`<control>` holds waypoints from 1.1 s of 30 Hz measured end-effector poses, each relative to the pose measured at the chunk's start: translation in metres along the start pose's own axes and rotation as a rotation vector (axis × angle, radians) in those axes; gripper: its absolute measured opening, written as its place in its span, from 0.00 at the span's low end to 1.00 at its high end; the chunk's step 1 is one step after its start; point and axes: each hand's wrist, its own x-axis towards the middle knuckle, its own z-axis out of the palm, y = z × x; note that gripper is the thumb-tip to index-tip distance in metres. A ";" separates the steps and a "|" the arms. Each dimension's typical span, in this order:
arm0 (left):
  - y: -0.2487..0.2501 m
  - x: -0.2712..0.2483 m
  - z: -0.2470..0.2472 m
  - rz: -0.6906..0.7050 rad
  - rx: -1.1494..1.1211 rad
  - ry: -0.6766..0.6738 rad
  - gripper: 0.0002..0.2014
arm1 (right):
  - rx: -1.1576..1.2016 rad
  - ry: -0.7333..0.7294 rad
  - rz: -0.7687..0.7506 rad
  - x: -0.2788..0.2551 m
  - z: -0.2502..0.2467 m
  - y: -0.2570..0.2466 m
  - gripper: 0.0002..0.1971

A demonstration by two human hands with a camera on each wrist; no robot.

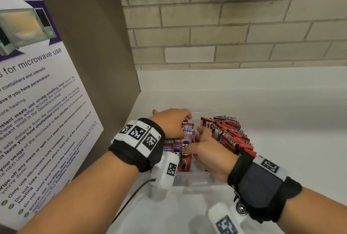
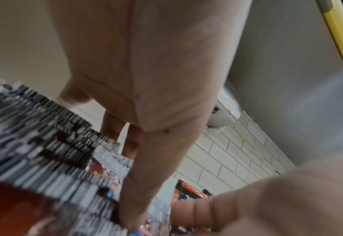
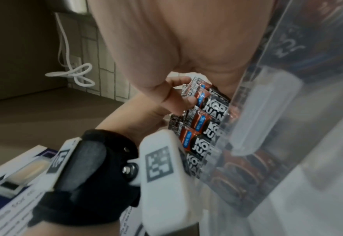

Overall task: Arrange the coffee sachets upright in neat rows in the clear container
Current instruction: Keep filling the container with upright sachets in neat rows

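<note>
Your left hand (image 1: 170, 122) reaches into the clear container (image 1: 195, 177) on the white desk (image 1: 281, 121), fingers curled over the tops of a row of upright coffee sachets (image 1: 187, 132) at its left side; the right wrist view shows its fingertips pinching the sachets' top edges. Your right hand (image 1: 208, 151) sits in the middle of the container, fingers bent down among the sachets, though whether it actually grips one is hard to tell. A second batch of sachets (image 1: 232, 136) leans in a slanted row on the right. A microwave notice (image 1: 37, 102) stands on your left.
</note>
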 end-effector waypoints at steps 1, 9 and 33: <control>0.000 0.000 0.000 -0.004 0.002 -0.009 0.30 | 0.018 0.004 0.004 0.003 0.000 0.000 0.43; -0.001 0.000 -0.001 -0.068 0.034 -0.043 0.22 | 0.024 -0.070 0.024 0.003 0.003 -0.001 0.23; -0.028 -0.034 -0.013 0.002 -0.203 0.290 0.18 | 0.017 -0.154 -0.023 0.000 0.005 -0.005 0.27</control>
